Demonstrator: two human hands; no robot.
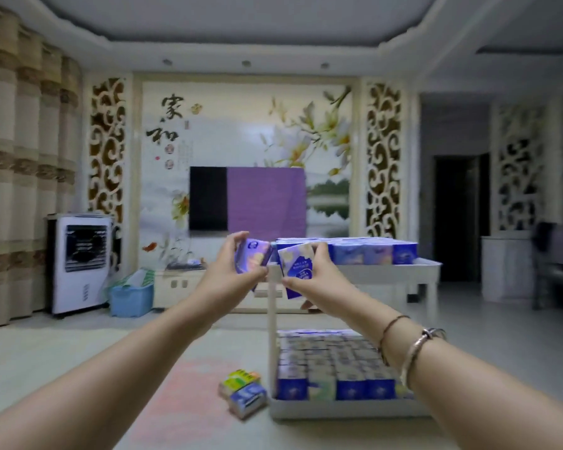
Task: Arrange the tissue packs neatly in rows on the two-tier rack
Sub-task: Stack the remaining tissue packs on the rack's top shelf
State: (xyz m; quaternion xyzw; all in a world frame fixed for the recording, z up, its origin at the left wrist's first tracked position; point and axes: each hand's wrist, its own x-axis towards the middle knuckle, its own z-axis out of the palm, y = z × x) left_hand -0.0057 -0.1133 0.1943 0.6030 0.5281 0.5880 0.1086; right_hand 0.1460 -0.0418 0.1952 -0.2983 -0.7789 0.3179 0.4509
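A white two-tier rack (403,272) stands right of centre. A row of blue tissue packs (371,253) lines its top tier, and several rows of packs (335,365) fill the bottom tier. My left hand (233,271) grips a purple-blue tissue pack (254,258) just left of the rack's top front-left corner. My right hand (319,271) grips another tilted pack (298,271) at that same corner, in front of the post. The two held packs nearly touch.
A few loose packs (242,393) lie on the floor by the rack's bottom-left corner. A white air cooler (80,267) and a blue basket (131,298) stand at the left. A low TV cabinet (182,284) runs along the back wall.
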